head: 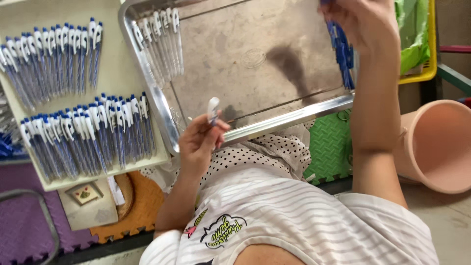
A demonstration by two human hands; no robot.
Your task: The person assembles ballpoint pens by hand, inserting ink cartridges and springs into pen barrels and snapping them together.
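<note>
Pen, white-capped, is pinched upright in the left hand just before the steel tray. Right hand, raised at far right, grips a bundle of blue pens. Finished pens lie in rows on a board at left.

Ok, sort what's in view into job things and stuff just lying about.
In use: left hand with a pen; right hand with pen bundle; metal tray; racked pens.
Lying about: pink bucket; green bag; foam mats.
</note>
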